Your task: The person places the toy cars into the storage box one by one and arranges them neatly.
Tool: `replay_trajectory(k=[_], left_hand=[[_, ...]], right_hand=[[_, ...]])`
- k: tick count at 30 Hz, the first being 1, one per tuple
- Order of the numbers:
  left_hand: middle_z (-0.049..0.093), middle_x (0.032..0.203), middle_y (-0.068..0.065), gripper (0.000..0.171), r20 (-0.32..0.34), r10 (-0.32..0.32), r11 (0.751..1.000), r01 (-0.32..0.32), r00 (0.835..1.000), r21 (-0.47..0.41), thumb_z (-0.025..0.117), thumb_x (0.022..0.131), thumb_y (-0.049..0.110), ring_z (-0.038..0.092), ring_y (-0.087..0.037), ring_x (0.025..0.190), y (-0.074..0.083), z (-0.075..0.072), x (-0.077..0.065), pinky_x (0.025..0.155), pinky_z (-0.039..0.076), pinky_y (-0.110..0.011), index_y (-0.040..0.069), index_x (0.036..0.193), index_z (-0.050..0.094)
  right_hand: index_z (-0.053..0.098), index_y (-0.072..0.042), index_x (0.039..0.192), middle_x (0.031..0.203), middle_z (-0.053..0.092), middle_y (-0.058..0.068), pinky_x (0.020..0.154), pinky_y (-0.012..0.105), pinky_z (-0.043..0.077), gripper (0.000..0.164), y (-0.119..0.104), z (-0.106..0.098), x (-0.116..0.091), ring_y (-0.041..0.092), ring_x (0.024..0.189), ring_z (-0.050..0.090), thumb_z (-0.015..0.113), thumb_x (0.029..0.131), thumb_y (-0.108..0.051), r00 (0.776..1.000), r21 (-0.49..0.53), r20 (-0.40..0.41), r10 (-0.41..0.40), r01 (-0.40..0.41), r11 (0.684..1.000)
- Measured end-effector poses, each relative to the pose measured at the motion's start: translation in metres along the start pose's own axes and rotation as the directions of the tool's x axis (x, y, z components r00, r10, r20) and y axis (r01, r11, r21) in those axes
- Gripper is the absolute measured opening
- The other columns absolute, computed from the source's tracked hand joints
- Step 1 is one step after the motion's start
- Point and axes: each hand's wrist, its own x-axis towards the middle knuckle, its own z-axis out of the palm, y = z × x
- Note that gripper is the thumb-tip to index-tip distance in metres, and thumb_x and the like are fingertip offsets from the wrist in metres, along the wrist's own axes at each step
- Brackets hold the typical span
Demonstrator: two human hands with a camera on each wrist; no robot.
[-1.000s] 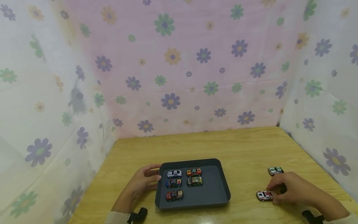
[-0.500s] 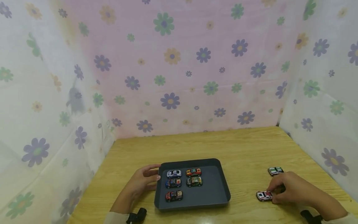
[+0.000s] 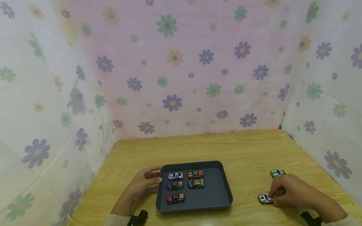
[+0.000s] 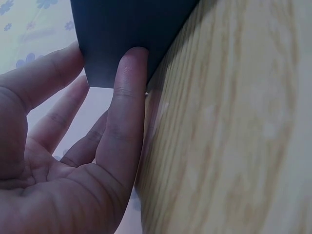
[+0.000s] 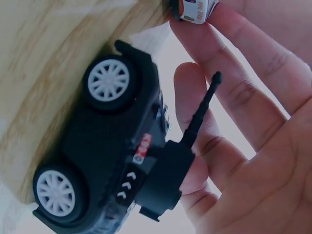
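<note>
My right hand (image 3: 294, 191) pinches the rear end of a white and red toy car (image 3: 266, 198) on the table. In the right wrist view, part of a white toy car (image 5: 195, 9) shows at the fingertips. A black toy vehicle with white wheels and a gun-like turret (image 5: 97, 136) stands close beside the palm, mostly hidden in the head view. My left hand (image 3: 144, 183) rests against the dark grey tray (image 3: 209, 196) at its left side. In the left wrist view, one fingertip (image 4: 134, 61) presses the tray's outer wall.
Inside the tray, several toy cars (image 3: 175, 198) sit in two columns on the left and middle. A white and green toy car (image 3: 278, 173) lies behind my right hand. Flowered cloth (image 3: 192, 62) surrounds the wooden table (image 3: 240, 150) at the back and sides.
Nearly everything stays in place. The head view shifts slightly, and the right hand with the white and red car appears marginally further left.
</note>
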Motion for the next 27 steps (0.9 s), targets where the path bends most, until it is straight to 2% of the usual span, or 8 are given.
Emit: replay_trajectory(k=[4, 11, 17, 27], left_hand=[[0.044, 0.154, -0.034, 0.063, 0.002, 0.0, 1.0, 0.0, 1.0, 0.0, 0.077, 0.094, 0.011, 0.066, -0.034, 0.122, -0.001, 0.0, 0.001, 0.089, 0.062, -0.051, 0.008, 0.152, 0.052], [0.046, 0.153, -0.033, 0.063, -0.014, -0.008, 1.0, 0.008, 1.0, 0.008, 0.078, 0.093, 0.011, 0.068, -0.033, 0.119, -0.002, 0.0, 0.0, 0.087, 0.063, -0.051, 0.009, 0.151, 0.052], [0.046, 0.153, -0.033, 0.062, -0.014, -0.006, 1.0, 0.006, 1.0, 0.008, 0.077, 0.094, 0.011, 0.067, -0.033, 0.121, -0.003, 0.0, 0.0, 0.088, 0.063, -0.051, 0.01, 0.151, 0.053], [0.047, 0.152, -0.033, 0.063, -0.012, 0.003, 1.0, -0.003, 1.0, 0.004, 0.078, 0.093, 0.011, 0.068, -0.033, 0.119, -0.002, 0.0, 0.001, 0.087, 0.063, -0.05, 0.009, 0.151, 0.053]], right_hand=[[0.077, -0.031, 0.091, 0.094, 0.068, -0.02, 0.065, 0.022, 0.05, 0.02, -0.002, 0.003, 0.0, -0.004, 0.085, 0.059, 0.091, 0.078, -0.034, 1.0, -0.01, -0.014, -0.006, 0.006, 1.0], [0.078, -0.028, 0.092, 0.092, 0.069, -0.018, 0.061, 0.021, 0.046, 0.018, -0.006, 0.007, 0.002, -0.004, 0.08, 0.056, 0.09, 0.079, -0.03, 1.0, 0.039, -0.013, -0.023, 0.024, 0.999], [0.077, -0.03, 0.091, 0.092, 0.069, -0.02, 0.063, 0.021, 0.047, 0.018, -0.009, 0.008, 0.004, -0.004, 0.082, 0.057, 0.09, 0.079, -0.034, 1.0, 0.033, -0.006, 0.005, -0.005, 0.999], [0.078, -0.031, 0.093, 0.093, 0.071, -0.02, 0.067, 0.022, 0.051, 0.018, -0.015, 0.01, 0.011, -0.003, 0.086, 0.061, 0.087, 0.081, -0.041, 1.0, 0.046, 0.007, 0.002, -0.002, 0.999]])
